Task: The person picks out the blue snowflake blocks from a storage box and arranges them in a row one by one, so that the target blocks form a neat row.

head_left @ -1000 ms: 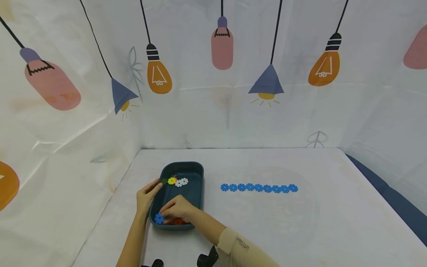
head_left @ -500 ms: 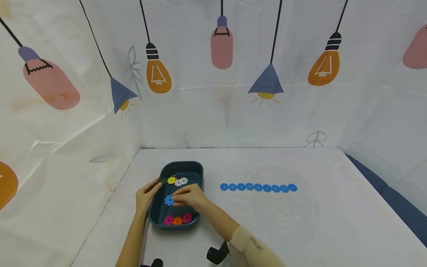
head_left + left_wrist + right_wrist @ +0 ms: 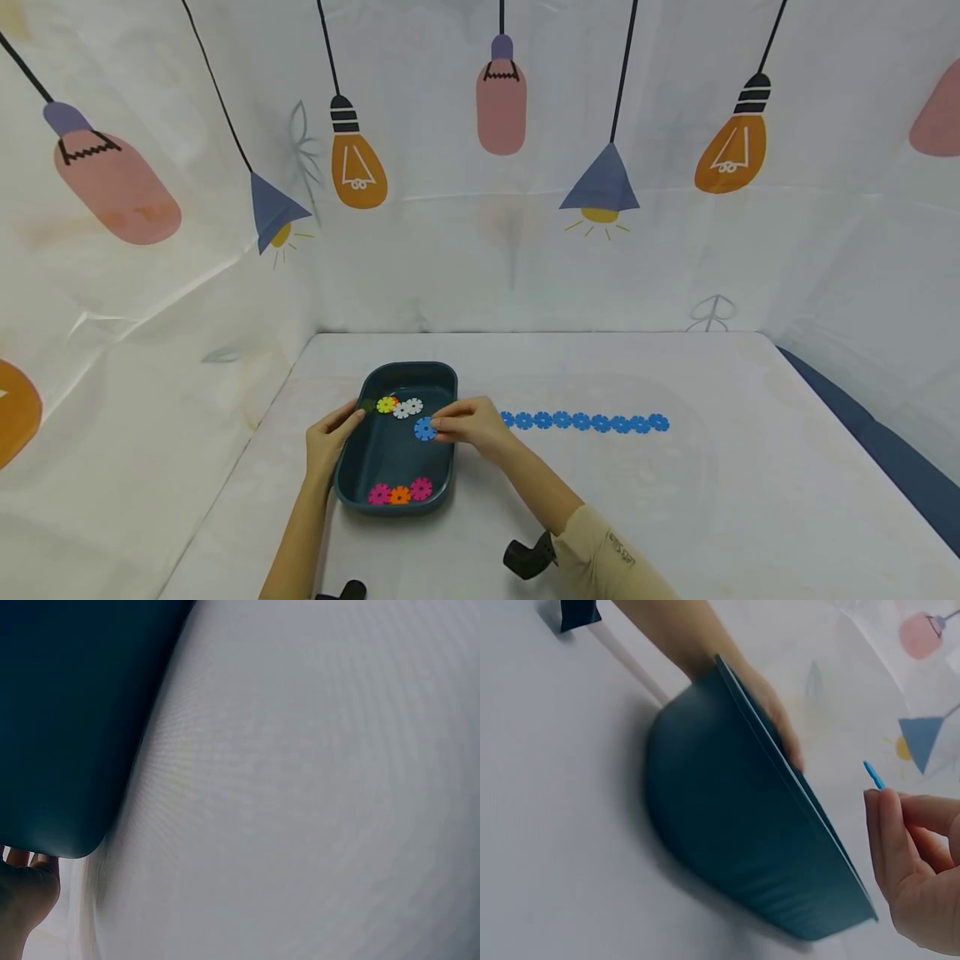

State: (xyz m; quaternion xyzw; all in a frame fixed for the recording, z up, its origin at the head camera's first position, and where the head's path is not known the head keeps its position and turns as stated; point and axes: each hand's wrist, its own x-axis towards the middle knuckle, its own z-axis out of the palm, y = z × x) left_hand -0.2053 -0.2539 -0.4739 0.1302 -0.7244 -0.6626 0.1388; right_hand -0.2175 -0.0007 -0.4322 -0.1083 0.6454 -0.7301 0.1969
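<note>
My right hand (image 3: 480,427) pinches a blue flower-shaped plastic disc (image 3: 424,429) between thumb and fingers, over the right side of a dark teal tray (image 3: 393,454). Seen edge-on in the right wrist view, the blue disc (image 3: 873,775) sticks out above the fingertips. The left hand (image 3: 327,442) grips the tray's left rim, thumb over the edge. Inside lie a yellow disc (image 3: 386,405) and white discs (image 3: 407,409) toward the far end, with pink discs (image 3: 379,494) and an orange disc (image 3: 400,495) at the near end. In the left wrist view, the tray's wall (image 3: 60,735) fills the upper left.
A row of several blue discs (image 3: 581,422) runs across the white table (image 3: 600,517) right of the tray, its left end partly behind the right hand. Behind the table hangs a pale sheet (image 3: 450,267) printed with lamps. A black device (image 3: 528,557) sits at the right wrist.
The right hand has lifted the blue disc from the tray's near left corner and carried it up and right to near the right rim. The left hand stays on the tray.
</note>
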